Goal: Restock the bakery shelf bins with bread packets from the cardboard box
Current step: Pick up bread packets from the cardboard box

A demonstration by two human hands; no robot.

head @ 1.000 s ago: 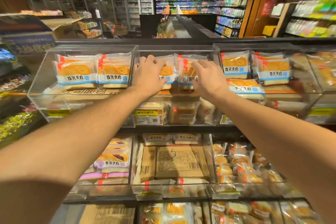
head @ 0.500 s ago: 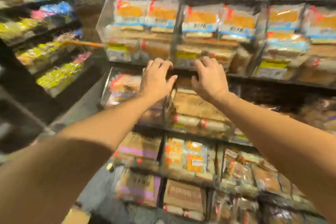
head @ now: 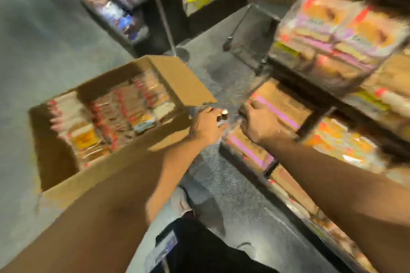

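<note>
The view is smeared by motion, so fine detail is lost. An open brown cardboard box stands on the grey floor, its flaps folded outward. Inside it, rows of clear-wrapped bread packets with red seals stand packed on edge, filling most of the box from its left wall to its far right corner; a few orange and blue-labelled ones lie near the front wall.

To the right of the box rise the clear plastic bakery shelf bins, stacked in tiers. The upper bin holds bread packets with purple and orange labels; the lower tiers hold brown packs with a purple stripe and orange-topped packs, too blurred to tell apart further.

Both arms reach forward over the dark speckled strip of floor between the box and the bins. The left hand hangs just off the box's near right corner, fingers loosely curled; something small and pale shows at its fingertips, but whether it is gripped cannot be told. The right hand sits at the front edge of a lower bin, knuckles up and fingers bent downward; the blur hides whether it grasps anything or merely touches the bin.

Behind, dark racks carry purple, orange and yellow goods, and a thin metal pole on a round base stands beyond the box.
</note>
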